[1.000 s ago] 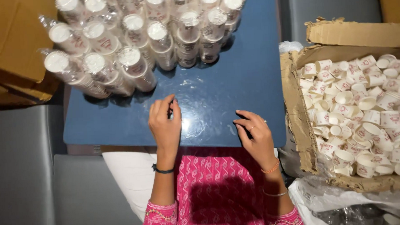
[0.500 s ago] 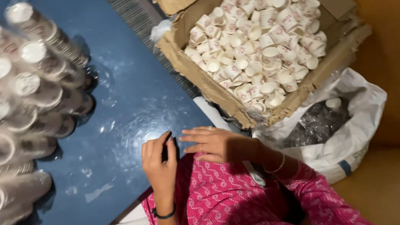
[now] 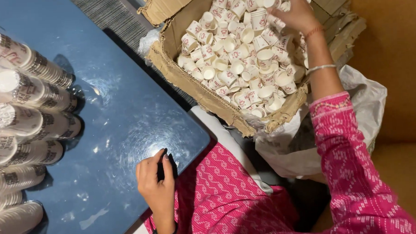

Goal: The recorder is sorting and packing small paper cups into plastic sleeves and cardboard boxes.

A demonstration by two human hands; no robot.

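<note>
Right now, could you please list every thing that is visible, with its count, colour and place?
paper cups: many, loose, white with red print, filling the box
cardboard box: one, brown, torn rim, right of the table
wrapped cup stacks: several, white, lying on the table's left side
table: one, blue, glossy
plastic bag: one, whitish, beside the box
small dark object: one, black, in the left hand
left hand: at the table's edge, black wristband
right hand: in the box among the cups, bangle on the wrist
</note>
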